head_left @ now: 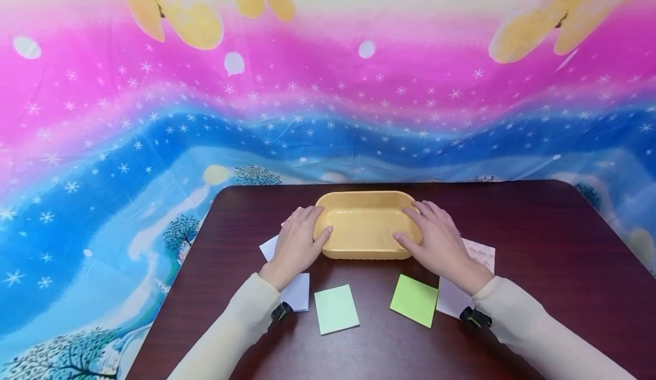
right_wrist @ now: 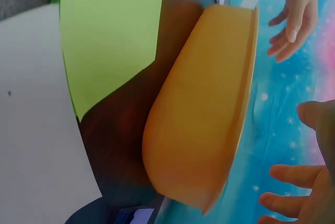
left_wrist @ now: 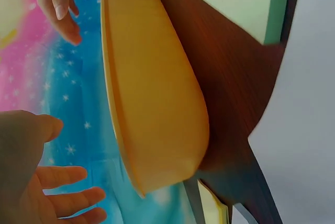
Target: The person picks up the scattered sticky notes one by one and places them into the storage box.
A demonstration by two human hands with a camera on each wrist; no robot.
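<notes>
A yellow oblong tub (head_left: 366,226) with rounded ends stands on the table, and its inside looks bare. My left hand (head_left: 299,240) is at the tub's left end, fingers spread and thumb near the rim. At the opposite end is my right hand (head_left: 441,240), spread in the same way. Both wrist views show the tub's side wall (left_wrist: 152,93) with a gap between it and the fingers, which hold nothing. Nearer to me lie a mint green note pad (head_left: 336,310) and a lime green note pad (head_left: 415,301).
Partly under my left arm are a lavender pad (head_left: 297,293) and a white pad (head_left: 269,248). By my right arm lie a pale purple pad (head_left: 451,297) and a pink patterned pad (head_left: 482,252). Behind the dark table (head_left: 553,266) hangs a colourful printed cloth (head_left: 328,95).
</notes>
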